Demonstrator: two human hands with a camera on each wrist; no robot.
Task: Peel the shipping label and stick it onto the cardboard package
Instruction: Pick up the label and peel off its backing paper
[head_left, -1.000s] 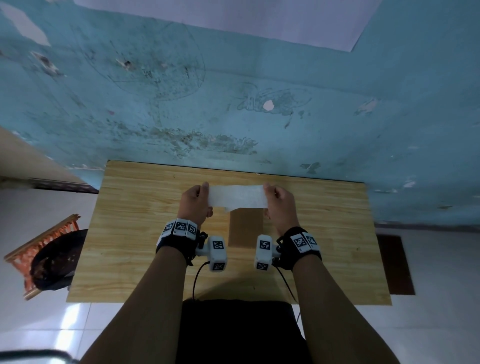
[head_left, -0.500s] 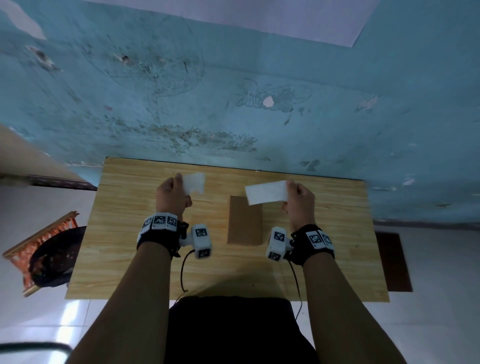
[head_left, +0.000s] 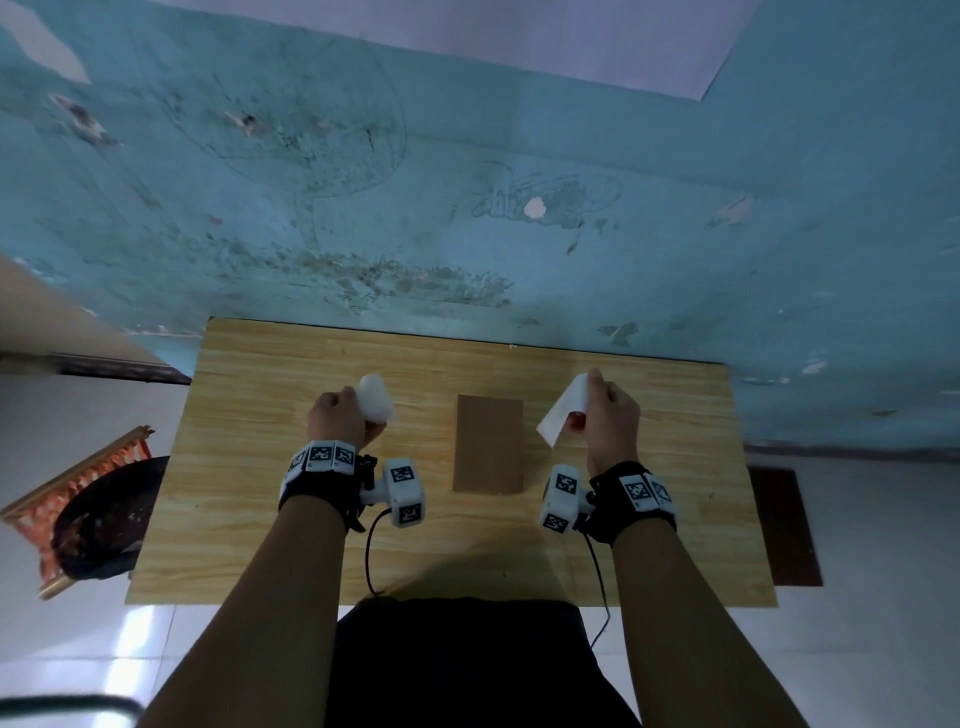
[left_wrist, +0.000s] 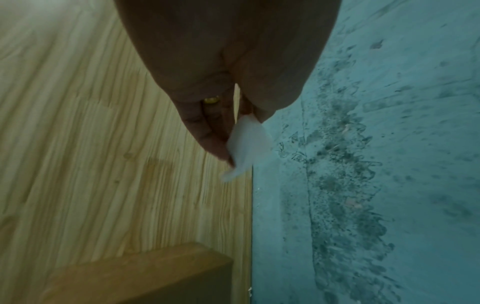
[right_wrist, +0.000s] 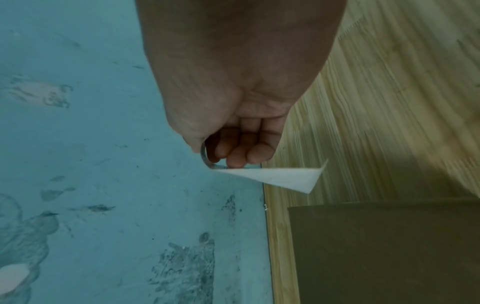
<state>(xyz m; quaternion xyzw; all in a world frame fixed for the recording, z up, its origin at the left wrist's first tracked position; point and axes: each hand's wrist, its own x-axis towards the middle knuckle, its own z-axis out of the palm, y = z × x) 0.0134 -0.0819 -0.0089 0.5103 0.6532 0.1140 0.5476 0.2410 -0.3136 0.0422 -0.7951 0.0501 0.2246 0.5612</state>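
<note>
A flat brown cardboard package (head_left: 488, 451) lies in the middle of the wooden table (head_left: 260, 519), also seen as the package (right_wrist: 384, 253) in the right wrist view and the package (left_wrist: 145, 275) in the left wrist view. My left hand (head_left: 340, 423) pinches a curled translucent white backing strip (head_left: 376, 397), the same strip (left_wrist: 246, 144) near the table's far edge. My right hand (head_left: 608, 418) pinches the white label (head_left: 563, 410) by one end; the label (right_wrist: 280, 178) hangs over the table right of the package. Both hands are raised, apart, either side of the package.
A worn teal wall (head_left: 467, 182) rises right behind the table's far edge. An orange-framed stool with a dark round seat (head_left: 93, 519) stands on the tiled floor at the left. A dark mat (head_left: 784, 525) lies on the floor at the right.
The white sheet held stretched between both hands has come apart into two pieces. The hands have moved outward, left with the backing, right with the label, uncovering the package.
</note>
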